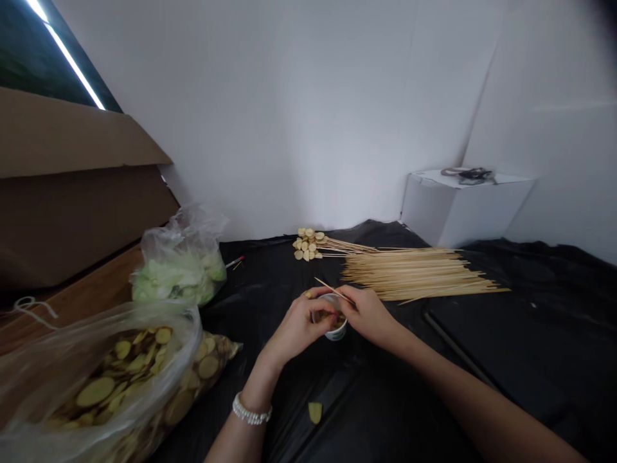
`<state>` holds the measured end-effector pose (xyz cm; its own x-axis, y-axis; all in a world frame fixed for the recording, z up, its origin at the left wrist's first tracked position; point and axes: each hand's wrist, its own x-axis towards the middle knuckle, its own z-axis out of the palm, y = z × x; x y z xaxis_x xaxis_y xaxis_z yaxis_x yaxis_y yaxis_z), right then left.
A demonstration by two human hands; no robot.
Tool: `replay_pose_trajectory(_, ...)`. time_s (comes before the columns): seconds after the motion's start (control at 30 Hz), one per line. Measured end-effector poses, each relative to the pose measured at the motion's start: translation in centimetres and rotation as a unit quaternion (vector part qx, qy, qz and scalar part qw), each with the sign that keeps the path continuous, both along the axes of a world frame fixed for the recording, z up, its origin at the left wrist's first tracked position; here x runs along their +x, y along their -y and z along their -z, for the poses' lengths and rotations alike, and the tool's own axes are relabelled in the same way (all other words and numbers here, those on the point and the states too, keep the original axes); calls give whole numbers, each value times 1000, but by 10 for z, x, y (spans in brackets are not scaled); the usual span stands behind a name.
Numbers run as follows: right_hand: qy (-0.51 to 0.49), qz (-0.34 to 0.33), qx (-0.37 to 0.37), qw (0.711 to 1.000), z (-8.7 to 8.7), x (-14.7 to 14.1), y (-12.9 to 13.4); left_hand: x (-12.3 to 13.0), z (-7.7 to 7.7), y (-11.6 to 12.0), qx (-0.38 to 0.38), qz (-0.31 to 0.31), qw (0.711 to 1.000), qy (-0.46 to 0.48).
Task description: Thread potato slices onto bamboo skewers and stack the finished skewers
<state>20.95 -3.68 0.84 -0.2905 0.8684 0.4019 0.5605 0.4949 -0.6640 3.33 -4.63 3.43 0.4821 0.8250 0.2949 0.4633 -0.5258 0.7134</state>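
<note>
Between my hands a small white cup [337, 334] stands on the black sheet, with pale pieces inside that are too small to name. My left hand [296, 325] reaches over its near left side, thumb and fingers closed together at the opening; what they pinch is hidden. In my right hand [370, 314], at the cup's right edge, a thin wooden skewer [328, 285] is gripped, its free end slanting up to the left. Closer to me lies a single potato slice [315, 412]. Beyond the cup are skewers tipped with potato slices [308, 245] and a spread of bare skewers [417, 273].
At the left, an open plastic bag [190, 321] holds many potato slices; behind it sits a bag of pale green vegetable pieces [180, 276]. A cardboard box [81, 218] stands at far left, a white box [467, 209] at back right. A red-tipped pen-like item [235, 261] lies near the bags.
</note>
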Motion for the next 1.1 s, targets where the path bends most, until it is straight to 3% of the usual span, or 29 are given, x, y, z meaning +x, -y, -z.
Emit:
replay_pose_trajectory(0.17,8,-6,-4,1000,-2,-1,3,-1,-3,2,-32,22,999,-1)
replay_pose_trajectory(0.33,2,3,5,1000,1,0,-1,1,0,-1,-71,15,993,90)
replay_pose_trajectory(0.53,-4,9,2,1000,3,2,-5,-4,9,-10,-174,8,950,259)
replay_pose_trajectory(0.63,-3,11,2,1000,2,3,-5,-4,9,-11,-195,-18,938,286)
replay_pose_trajectory(0.87,-50,22,0,998,-13,6,3,1,6,-10,-131,-89,957,243)
replay_pose_trajectory(1.1,-29,-12,16,999,-16,2,10,5,4,-9,-95,-98,961,242)
